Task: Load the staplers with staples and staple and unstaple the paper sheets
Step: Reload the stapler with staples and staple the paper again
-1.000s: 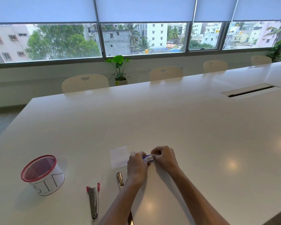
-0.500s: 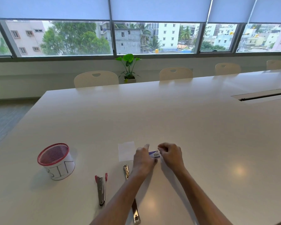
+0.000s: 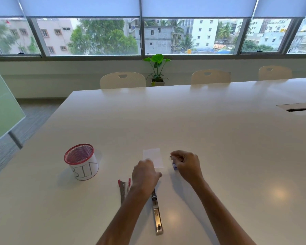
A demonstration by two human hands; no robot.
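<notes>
A long, glossy white table carries everything. Towards its near left stands a red wire-mesh cup wrapped in white paper lettered "BIN". Nearer the middle lies a small white paper slip, flat on the surface. Just right of it sits a small blue-and-white staple box (mostly hidden by a hand). Close to the near edge lie a red-handled metal stapler and, beside it, a silver metal stapler opened out flat.
</notes>
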